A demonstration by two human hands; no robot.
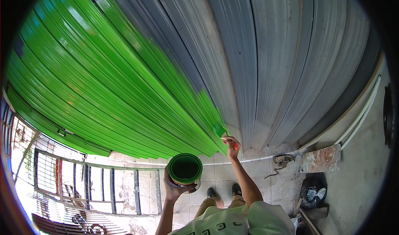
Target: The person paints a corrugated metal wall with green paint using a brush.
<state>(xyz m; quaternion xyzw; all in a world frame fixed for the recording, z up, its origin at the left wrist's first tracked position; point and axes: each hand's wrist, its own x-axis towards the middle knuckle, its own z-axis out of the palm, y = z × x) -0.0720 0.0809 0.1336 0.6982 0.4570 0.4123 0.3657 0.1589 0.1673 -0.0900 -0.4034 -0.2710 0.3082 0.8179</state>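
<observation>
My left hand (174, 186) grips a paint can (185, 169) from its side and below, its open top facing me. Green paint coats the can's rim, and the inside looks dark. In my right hand (233, 146) is a paintbrush (219, 129), its green bristles against the ribbed metal shutter (277, 63). Glossy green paint (103, 79) covers the shutter's left part. The right part is bare grey, and a ragged paint edge runs down to the brush. My fingers hide most of the brush handle.
A metal ladder (112, 191) lies or leans at lower left. On the right are white pipes (361, 113), a stained board (321, 159), a dark rag or rope bundle (283, 160) and a black plastic bag (313, 193). My shoes (237, 190) stand on the tiled floor (258, 175).
</observation>
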